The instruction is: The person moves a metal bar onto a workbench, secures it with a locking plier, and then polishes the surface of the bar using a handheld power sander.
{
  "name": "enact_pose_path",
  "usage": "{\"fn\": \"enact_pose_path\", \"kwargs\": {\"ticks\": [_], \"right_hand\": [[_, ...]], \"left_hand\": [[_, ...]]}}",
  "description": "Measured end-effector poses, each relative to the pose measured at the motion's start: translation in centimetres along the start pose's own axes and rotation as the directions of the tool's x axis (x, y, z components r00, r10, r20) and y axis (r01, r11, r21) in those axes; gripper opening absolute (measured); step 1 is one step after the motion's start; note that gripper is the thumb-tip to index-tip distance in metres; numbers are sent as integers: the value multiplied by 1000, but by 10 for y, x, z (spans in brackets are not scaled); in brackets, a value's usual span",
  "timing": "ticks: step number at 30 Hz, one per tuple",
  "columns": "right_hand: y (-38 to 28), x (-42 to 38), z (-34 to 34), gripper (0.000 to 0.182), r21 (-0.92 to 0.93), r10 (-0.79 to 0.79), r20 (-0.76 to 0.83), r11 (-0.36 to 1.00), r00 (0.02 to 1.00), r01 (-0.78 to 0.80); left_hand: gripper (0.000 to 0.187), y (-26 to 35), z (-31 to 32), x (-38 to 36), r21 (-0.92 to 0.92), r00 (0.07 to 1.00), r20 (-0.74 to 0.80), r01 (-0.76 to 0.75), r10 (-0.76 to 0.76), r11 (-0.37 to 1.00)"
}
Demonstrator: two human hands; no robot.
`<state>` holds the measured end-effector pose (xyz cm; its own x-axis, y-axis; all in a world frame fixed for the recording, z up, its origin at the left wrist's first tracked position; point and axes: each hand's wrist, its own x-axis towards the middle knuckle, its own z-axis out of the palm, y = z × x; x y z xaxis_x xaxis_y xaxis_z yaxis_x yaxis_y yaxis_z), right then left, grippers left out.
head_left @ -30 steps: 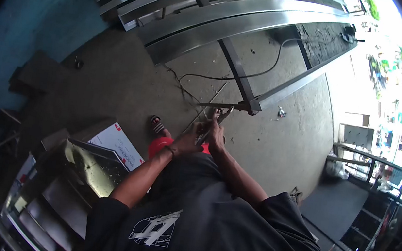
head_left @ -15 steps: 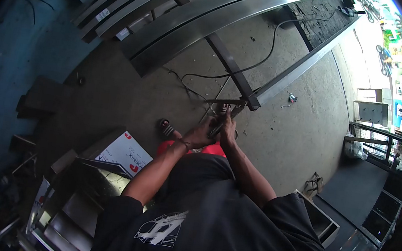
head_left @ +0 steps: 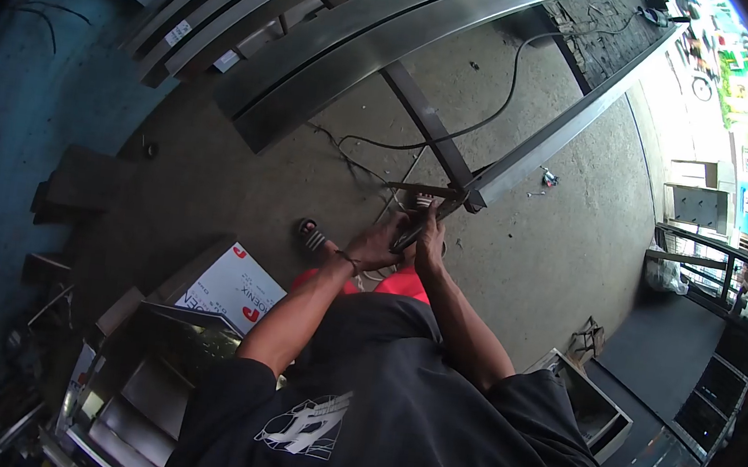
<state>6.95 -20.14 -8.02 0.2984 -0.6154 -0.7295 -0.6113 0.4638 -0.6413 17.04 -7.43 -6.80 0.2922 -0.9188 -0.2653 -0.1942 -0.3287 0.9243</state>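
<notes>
Both hands are close together in front of my body, on a dark elongated tool (head_left: 408,236) that slants up to the right. My left hand (head_left: 377,243) is closed round its lower end, and my right hand (head_left: 430,240) grips it from the right side. The tool's far end reaches the corner of a metal frame (head_left: 475,199), where a dark crossbar (head_left: 428,126) meets a long steel bar (head_left: 571,122). A thin dark strip (head_left: 422,188) lies level beside that corner. What the fingers cover is hidden.
Long steel channels (head_left: 359,43) lie across the upper left. A black cable (head_left: 504,101) runs over the frame and floor. Boxes with a printed sheet (head_left: 230,286) stand at lower left, an open metal box (head_left: 594,406) and dark panels (head_left: 657,344) at right.
The view has shifted slightly. My hands have moved a little with the tool, and its far end still meets the frame corner.
</notes>
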Motion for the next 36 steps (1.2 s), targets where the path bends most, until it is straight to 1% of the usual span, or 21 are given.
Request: {"fn": "enact_pose_path", "kwargs": {"ticks": [2, 6, 8, 9, 11, 12, 14, 18, 21, 23, 24, 26, 27, 28, 29, 30, 32, 33, 34, 35, 36], "right_hand": [[5, 6, 2, 83, 37, -6, -15, 999, 1000, 7], [6, 10, 0, 84, 42, -35, 1, 998, 999, 35], [-1, 3, 1, 84, 100, -16, -3, 995, 1000, 17], [-4, 1, 3, 84, 98, -16, -4, 995, 1000, 16], [-7, -3, 6, 80, 218, -69, -31, 973, 997, 74], [-9, -5, 7, 80, 218, -71, -32, 973, 997, 76], [-23, -18, 10, 74, 302, -63, -74, 950, 995, 83], [-26, -16, 6, 72, 312, -76, -46, 946, 996, 87], [3, 13, 1, 75, 276, -80, -27, 958, 996, 84], [42, 48, -9, 77, 188, 10, 20, 982, 1000, -13], [52, 58, -10, 70, 175, 4, 30, 985, 1000, -9], [81, 78, -13, 59, 249, -89, 74, 966, 993, 68], [103, 95, -12, 53, 348, -171, 106, 929, 980, 124], [123, 113, -12, 48, 438, -242, 132, 884, 961, 162], [113, 108, -10, 45, 501, -296, 148, 845, 944, 187], [109, 98, -12, 43, 370, -225, 64, 910, 972, 186], [42, 33, -7, 43, 106, -74, -106, 991, 992, 85], [34, 19, -8, 45, 170, -133, -123, 974, 983, 153], [14, 7, -3, 45, 188, -145, -131, 968, 981, 168], [-10, -6, 2, 52, 210, -112, -85, 969, 990, 128], [-28, -19, 5, 63, 228, -78, -38, 970, 996, 84]], "left_hand": [[70, 4, -4, 2, -62, 999, 31, 31, -30, 998], [69, 7, -6, 7, -91, 997, 38, 66, -63, 994], [69, -1, -1, 9, 0, 998, 20, 65, -65, 998], [69, -4, 2, 9, -2, 998, 19, 65, -65, 998], [71, -7, 4, 10, -28, 1000, 5, 30, -30, 999], [71, -8, 5, 11, -28, 1000, 4, 28, -28, 999], [73, -10, 6, 13, -70, 998, -15, -63, 62, 996], [74, -9, 6, 17, -74, 999, 21, -29, 30, 997], [73, -13, 9, 20, -102, 996, -13, -89, 88, 991], [77, -10, 9, 22, -102, 995, 8, -93, 95, 990], [77, -6, 6, 25, -90, 992, 19, -124, 127, 988], [79, -1, 1, 24, -147, 987, 62, -141, 151, 979], [79, 3, 0, 25, -128, 981, 73, -171, 182, 977], [80, 6, 0, 22, -146, 985, 60, -150, 160, 978], [80, 9, -3, 20, -163, 990, 46, -126, 135, 979], [80, 12, -4, 20, -140, 987, 53, -145, 154, 979], [81, 22, -6, 19, -146, 992, 33, -115, 121, 983], [81, 22, -5, 19, -128, 990, 39, -130, 136, 983], [82, 19, -4, 19, -148, 994, 55, -84, 93, 985], [82, 15, -3, 20, -168, 996, 70, -37, 49, 985], [82, 13, -2, 21, -152, 995, 77, -48, 60, 987]]}}
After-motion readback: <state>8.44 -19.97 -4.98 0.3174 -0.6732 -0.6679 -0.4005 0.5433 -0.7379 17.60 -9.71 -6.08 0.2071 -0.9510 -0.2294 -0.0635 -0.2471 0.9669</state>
